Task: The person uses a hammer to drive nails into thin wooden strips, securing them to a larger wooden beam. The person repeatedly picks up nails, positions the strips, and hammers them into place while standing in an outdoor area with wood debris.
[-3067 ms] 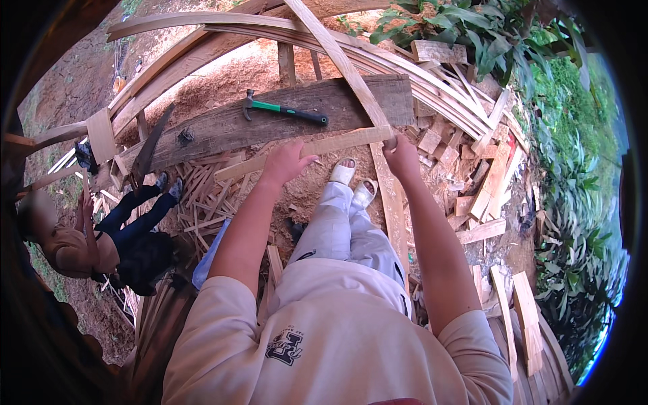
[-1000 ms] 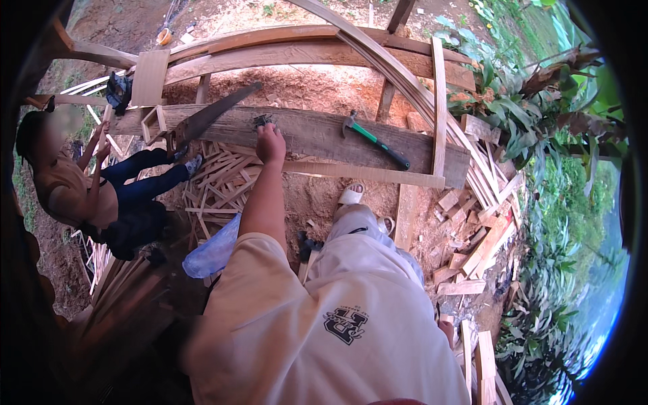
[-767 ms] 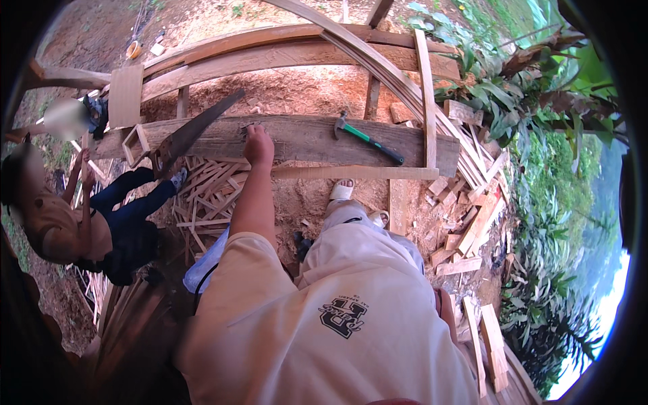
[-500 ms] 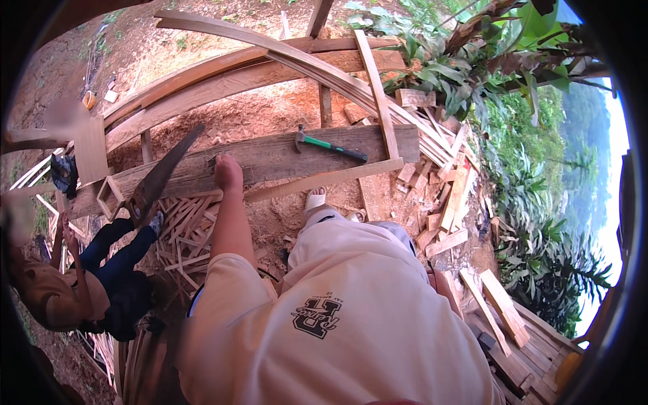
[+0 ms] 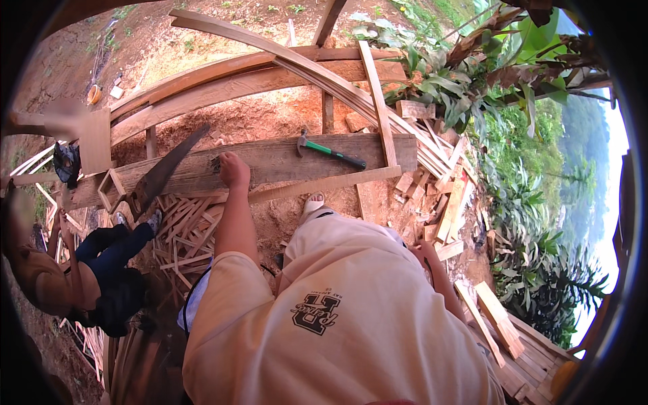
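Note:
My left hand is closed in a fist on the wide weathered plank; a small dark bit shows at its fingers, too small to make out. My right hand hangs beside my hip, away from the plank, its fingers partly hidden and too small to read. On the plank's right half lies a claw hammer with a green and black handle. A handsaw rests across the plank to the left, near a small open wooden frame. A narrow board runs along the plank's near edge.
A co-worker is at the left, below the plank's end. Thin wood strips are heaped under the plank. Offcuts lie on the right, beside plants. Long curved-looking boards span behind; an upright strip leans across them.
My left hand has shifted slightly right along the plank. My right hand has come into view beside my hip. The hammer and saw stay in place on the plank.

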The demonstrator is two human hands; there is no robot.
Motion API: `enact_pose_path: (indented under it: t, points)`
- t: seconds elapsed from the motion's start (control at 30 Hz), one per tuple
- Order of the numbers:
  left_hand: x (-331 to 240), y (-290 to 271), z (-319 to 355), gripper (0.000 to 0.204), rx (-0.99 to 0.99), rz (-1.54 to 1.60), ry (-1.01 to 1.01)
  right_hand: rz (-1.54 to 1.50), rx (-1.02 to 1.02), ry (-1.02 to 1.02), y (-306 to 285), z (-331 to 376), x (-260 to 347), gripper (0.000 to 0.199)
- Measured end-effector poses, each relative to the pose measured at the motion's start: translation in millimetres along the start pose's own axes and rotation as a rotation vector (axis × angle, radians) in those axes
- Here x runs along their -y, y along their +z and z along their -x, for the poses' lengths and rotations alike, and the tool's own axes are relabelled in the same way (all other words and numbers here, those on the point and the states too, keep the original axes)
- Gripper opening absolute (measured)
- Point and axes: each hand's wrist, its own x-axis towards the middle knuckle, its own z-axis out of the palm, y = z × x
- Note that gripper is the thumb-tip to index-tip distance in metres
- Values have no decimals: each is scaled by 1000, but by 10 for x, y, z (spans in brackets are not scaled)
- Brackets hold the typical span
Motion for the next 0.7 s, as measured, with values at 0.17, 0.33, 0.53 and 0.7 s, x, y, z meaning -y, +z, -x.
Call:
enact_pose_path:
  t: [0.17,0.33,0.53,0.7]
  points:
    - [-287,-401,347,9,-149,210,52,-121,73,-131,37,-326,1159,44]
    - [-358,-548,983,10,97,392,148,-602,427,-4,680,-992,1905,40]
    - [173,-924,1925,18,245,323,304,-1189,141,233,1452,-1522,2753,54]
    - [788,-1218,2500,14,401,194,168,-1672,-57,278,1937,-1797,3122,48]
